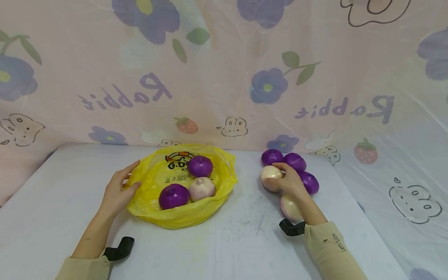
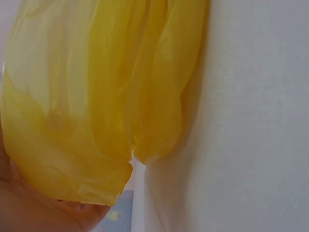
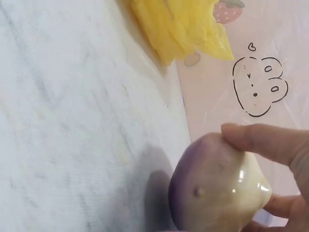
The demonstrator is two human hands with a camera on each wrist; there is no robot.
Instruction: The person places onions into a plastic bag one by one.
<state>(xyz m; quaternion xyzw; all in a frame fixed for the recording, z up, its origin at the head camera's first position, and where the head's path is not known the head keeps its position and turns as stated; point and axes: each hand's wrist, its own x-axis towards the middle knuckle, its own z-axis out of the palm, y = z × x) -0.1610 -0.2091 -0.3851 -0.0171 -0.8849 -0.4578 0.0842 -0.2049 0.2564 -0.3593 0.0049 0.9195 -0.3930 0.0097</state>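
Observation:
A yellow plastic bag (image 1: 147,208) lies spread with its mouth up on the table. Inside it sit two purple onions (image 1: 174,196) and a pale onion (image 1: 202,189). My left hand (image 1: 117,194) holds the bag's left rim, thumb and fingers spread along it; in the left wrist view the bag's folds hide the fingers. To the right, my right hand (image 1: 292,182) grips a glossy white onion (image 3: 217,186) with a purple-tinged side, thumb and fingers around it. Another pale onion (image 1: 289,208) lies under the right wrist, partly covered. Purple onions (image 1: 272,157) cluster just beyond the right hand.
The white table (image 1: 238,241) carries dark smudges between the bag and the right hand. A patterned curtain (image 1: 210,77) with flowers and rabbits hangs along the far edge and the right side. Each wrist wears a black camera mount (image 1: 120,249).

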